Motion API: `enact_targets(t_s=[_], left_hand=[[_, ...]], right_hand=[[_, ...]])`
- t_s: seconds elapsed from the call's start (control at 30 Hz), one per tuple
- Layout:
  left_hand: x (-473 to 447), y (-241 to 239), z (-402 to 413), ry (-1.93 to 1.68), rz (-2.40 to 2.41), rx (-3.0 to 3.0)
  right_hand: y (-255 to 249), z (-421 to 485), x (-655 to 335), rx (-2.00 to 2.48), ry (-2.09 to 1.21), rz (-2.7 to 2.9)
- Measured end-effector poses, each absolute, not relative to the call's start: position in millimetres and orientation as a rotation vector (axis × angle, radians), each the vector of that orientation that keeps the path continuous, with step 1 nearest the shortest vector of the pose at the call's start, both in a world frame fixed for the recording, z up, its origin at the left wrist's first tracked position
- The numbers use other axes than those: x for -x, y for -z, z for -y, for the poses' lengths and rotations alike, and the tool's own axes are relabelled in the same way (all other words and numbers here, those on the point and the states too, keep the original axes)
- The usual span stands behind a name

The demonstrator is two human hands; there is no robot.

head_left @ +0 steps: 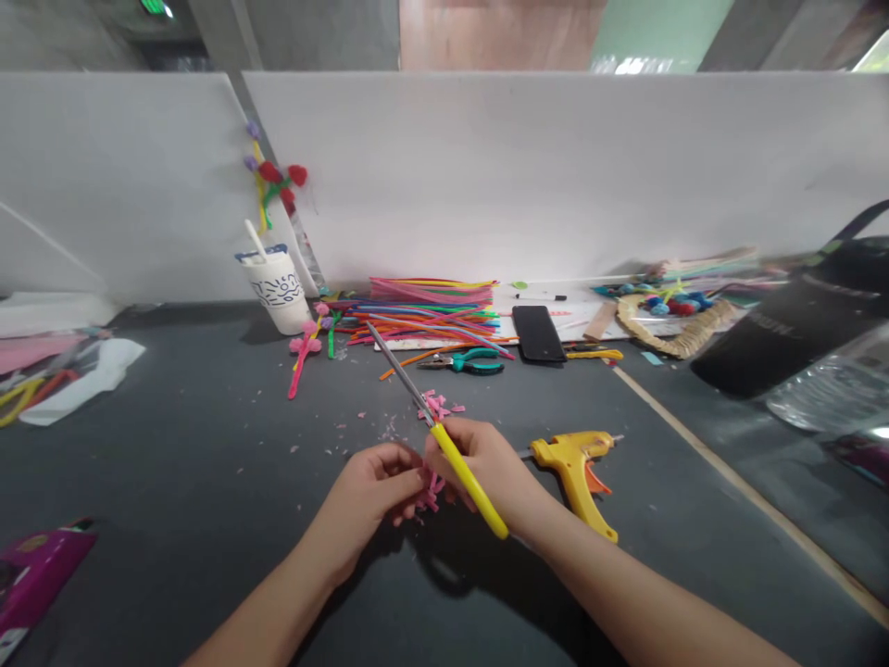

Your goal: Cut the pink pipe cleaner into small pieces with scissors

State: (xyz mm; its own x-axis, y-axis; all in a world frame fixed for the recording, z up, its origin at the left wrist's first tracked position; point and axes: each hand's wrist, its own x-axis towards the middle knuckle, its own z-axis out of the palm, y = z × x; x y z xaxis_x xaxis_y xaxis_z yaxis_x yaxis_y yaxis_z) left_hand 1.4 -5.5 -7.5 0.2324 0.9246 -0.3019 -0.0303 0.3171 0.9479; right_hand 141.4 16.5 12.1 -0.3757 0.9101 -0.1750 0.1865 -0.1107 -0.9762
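Pink fuzzy piece (429,486): pinched in the left hand (371,491).
Scissors (479,497): gripped by the right hand (496,463).
Risk: the left hand could be nicked, being held close to the blades.

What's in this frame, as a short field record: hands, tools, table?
left hand: pinches pink fuzzy piece
right hand: holds scissors by the yellow handle, blades pointing up-left
glue gun: yellow, lying just right of the right hand
table: dark, pink scraps ahead of the hands
back edge: pipe cleaners, pliers, phone, cup
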Motion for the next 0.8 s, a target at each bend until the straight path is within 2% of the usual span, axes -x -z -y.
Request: enact_targets(t_s=[0.2, 0.43, 0.67, 0.8], left_hand=[[3, -2, 6, -0.976, -1.156, -1.043], [28, -14, -3, -1.321, -1.125, -0.904], [34, -16, -3, -1.449, -1.063, -0.885], [33, -19, 0, -1.485, -1.047, -0.885]], right_hand=[[-12, -15, -145, 1.192, -1.376, 1.644], [-12, -7, -145, 1.462, -0.803, 2.093], [1, -5, -142, 1.489, -0.405, 2.387], [6, -6, -142, 1.429, -0.288, 2.463]])
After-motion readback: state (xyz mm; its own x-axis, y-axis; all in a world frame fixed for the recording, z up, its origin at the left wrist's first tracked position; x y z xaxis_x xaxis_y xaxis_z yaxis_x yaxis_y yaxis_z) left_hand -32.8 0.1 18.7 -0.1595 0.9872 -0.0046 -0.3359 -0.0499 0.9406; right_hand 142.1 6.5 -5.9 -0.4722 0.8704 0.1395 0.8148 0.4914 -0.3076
